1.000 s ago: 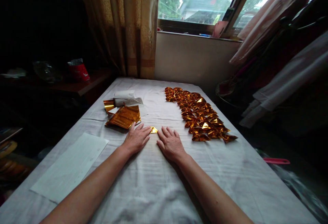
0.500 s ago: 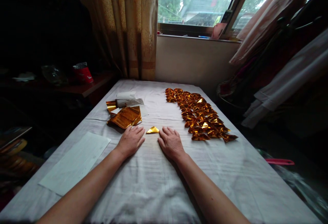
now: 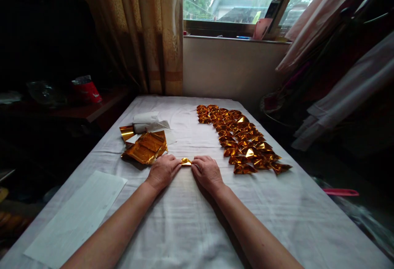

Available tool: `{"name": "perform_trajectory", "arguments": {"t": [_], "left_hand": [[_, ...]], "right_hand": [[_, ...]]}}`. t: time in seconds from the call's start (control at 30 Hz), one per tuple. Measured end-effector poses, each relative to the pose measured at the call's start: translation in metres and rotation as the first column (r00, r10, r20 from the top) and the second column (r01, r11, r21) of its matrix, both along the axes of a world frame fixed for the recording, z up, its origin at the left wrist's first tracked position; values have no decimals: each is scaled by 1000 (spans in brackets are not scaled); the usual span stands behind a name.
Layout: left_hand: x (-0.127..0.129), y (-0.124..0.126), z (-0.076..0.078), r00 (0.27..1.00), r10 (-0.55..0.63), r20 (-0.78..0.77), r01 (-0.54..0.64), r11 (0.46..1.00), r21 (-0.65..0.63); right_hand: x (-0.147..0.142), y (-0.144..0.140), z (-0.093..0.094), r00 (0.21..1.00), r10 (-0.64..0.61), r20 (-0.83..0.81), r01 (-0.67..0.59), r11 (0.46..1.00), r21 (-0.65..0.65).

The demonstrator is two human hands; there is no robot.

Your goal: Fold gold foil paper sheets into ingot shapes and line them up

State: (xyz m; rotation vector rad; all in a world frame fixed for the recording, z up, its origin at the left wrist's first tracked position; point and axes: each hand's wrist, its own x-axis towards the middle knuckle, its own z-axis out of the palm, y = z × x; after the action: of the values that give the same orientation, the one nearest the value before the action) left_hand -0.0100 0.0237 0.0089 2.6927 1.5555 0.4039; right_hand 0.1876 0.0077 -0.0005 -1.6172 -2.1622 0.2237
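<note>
A small folded gold foil piece point(image 3: 186, 162) lies on the white cloth point(image 3: 191, 219) in front of me. My left hand point(image 3: 162, 171) pinches its left end with curled fingers. My right hand point(image 3: 207, 172) grips its right end the same way, so only the middle of the piece shows. Just beyond my left hand rests a stack of flat gold foil sheets point(image 3: 145, 147). To the right of my right hand runs a long spread of folded gold pieces point(image 3: 240, 137).
A white paper sheet point(image 3: 76, 215) lies near the table's left edge. White folded tissue point(image 3: 147, 120) sits behind the foil stack. A dark side table with a red packet point(image 3: 85, 90) stands at left. Curtains, a window wall and hanging clothes surround the table.
Both hands lay flat beside the gold piece, fingers spread. They have now closed in and curled onto its two ends, and the piece looks smaller between them.
</note>
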Motion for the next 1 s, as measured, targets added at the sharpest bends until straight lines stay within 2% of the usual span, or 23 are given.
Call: {"name": "perform_trajectory", "arguments": {"t": [0.13, 0.3, 0.47, 0.67, 0.77, 0.9, 1.0], "left_hand": [[0, 8, 6, 993, 58, 101, -41, 985, -170], [1, 22, 13, 951, 166, 262, -57, 924, -378], [2, 38, 16, 896, 274, 350, -56, 850, -524], [15, 62, 20, 866, 364, 343, -150, 844, -515], [25, 69, 17, 833, 415, 365, -216, 852, -478], [37, 72, 1, 761, 460, 458, -295, 874, -386], [42, 70, -14, 669, 388, 634, -324, 920, -222]], "right_hand": [[4, 16, 1, 999, 31, -38, -33, 998, -59], [8, 29, -1, 983, 26, -182, -50, 990, -129], [6, 47, -3, 858, -94, -504, -54, 961, -272], [3, 81, -10, 741, -199, -642, -55, 934, -354], [3, 93, -13, 682, -216, -699, -68, 932, -355], [2, 100, -17, 622, -204, -756, -72, 946, -315], [0, 99, -19, 621, -169, -765, -19, 973, -230]]}}
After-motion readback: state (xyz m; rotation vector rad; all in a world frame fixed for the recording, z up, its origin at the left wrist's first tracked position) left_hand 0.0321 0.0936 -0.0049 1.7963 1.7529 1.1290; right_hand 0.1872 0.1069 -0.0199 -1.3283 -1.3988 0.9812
